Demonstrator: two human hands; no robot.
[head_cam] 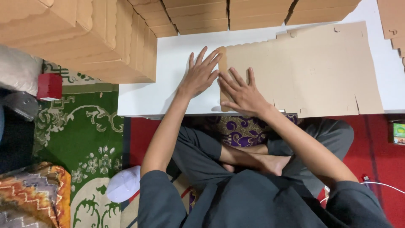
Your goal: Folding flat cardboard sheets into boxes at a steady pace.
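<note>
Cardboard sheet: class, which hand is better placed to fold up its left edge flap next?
Probably the left hand: it lies across the sheet's left edge, fingers spread, while the right hand presses flat just inside.

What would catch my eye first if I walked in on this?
Two bare hands pressing a flat cardboard sheet on a low white table: the left hand at its left edge, the right hand flat on it. Stacks of cardboard crowd the table's far side.

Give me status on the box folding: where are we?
Done: folded cardboard boxes stacked at the table's left and far edge. In hand: one flat die-cut cardboard sheet, left hand and right hand pressing its left end. Left: this sheet is still entirely flat; more flat blanks lie top right.
</note>
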